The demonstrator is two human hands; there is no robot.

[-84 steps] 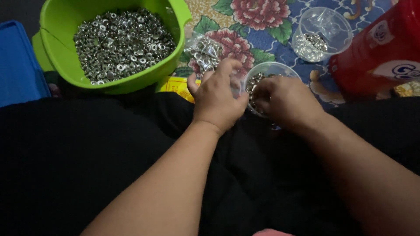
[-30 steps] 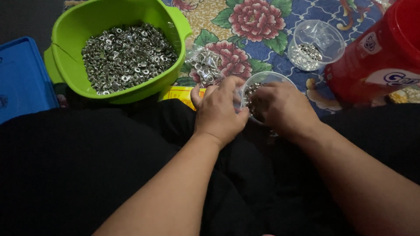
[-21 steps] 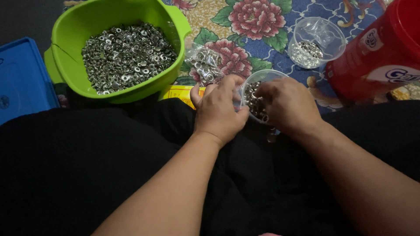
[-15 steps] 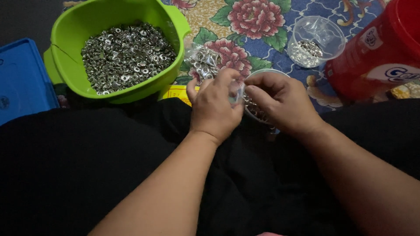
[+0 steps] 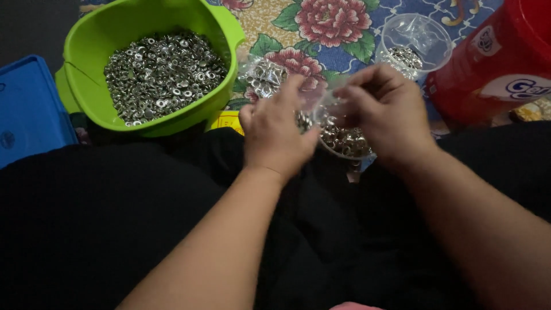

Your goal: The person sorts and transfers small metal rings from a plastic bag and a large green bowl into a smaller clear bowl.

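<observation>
My left hand (image 5: 278, 135) and my right hand (image 5: 384, 112) are raised together over my lap, both pinching a small clear plastic bag (image 5: 321, 103) between them. Just under the hands stands a clear plastic cup (image 5: 344, 143) holding several small silver metal rings. The bag is blurred and its contents are hard to make out. A filled clear bag of the same silver rings (image 5: 263, 76) lies on the floral mat just beyond my left hand.
A green tub (image 5: 224, 34) full of silver rings stands at the upper left. A blue tray (image 5: 28, 109) is at the left edge. A second clear cup (image 5: 416, 43) with a few rings sits at the top right, beside a red container (image 5: 499, 63). Black cloth covers my lap.
Both hands have lifted from the cup's rim, and the right hand has moved up and away from the cup. The small clear bag is now stretched between them.
</observation>
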